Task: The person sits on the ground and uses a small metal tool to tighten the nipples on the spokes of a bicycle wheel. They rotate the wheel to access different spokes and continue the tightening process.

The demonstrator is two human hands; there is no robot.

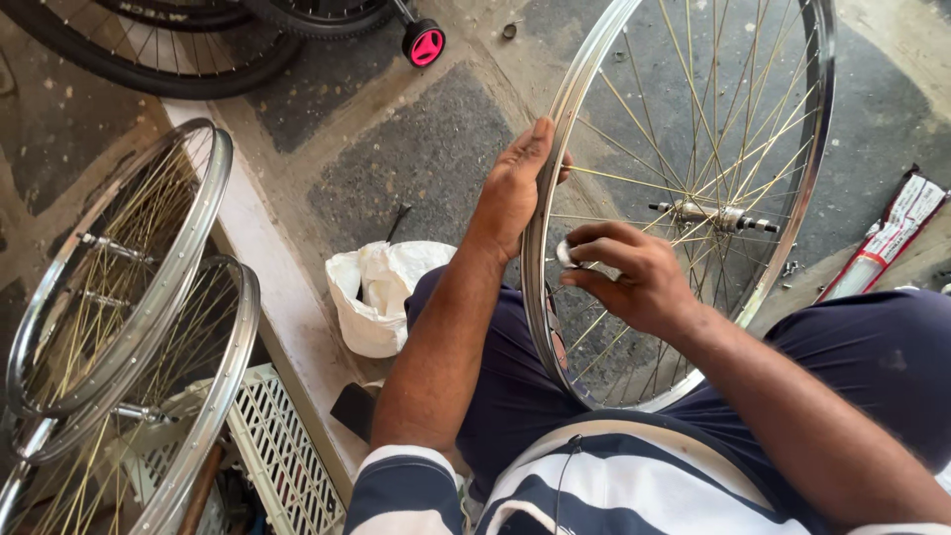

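A: Where is the bicycle wheel (pixel 684 198)?

B: It stands between the person's knees. The left hand (pixel 515 188) wraps around the shiny rim to keep it from rolling.

A: And the right hand (pixel 634 277)?

B: It pinches a small round spoke tool (pixel 566 254) by the spokes.

Bare arms, striped shirt, dark shorts.

Short-sleeved shirt (pixel 594 485) in broad navy and white bands, cuffed white at the near left sleeve (pixel 401 490). Thin dark cord (pixel 567 476) hanging down the chest, near the middle. Navy shorts (pixel 872 347) of smooth cloth over both thighs, creased at the left leg. Forearms uncovered from sleeve to wrist. Left hand (pixel 515 188) and right hand (pixel 634 272) both bare: no gloves, no watch, no rings to be seen. Short, plain fingernails.
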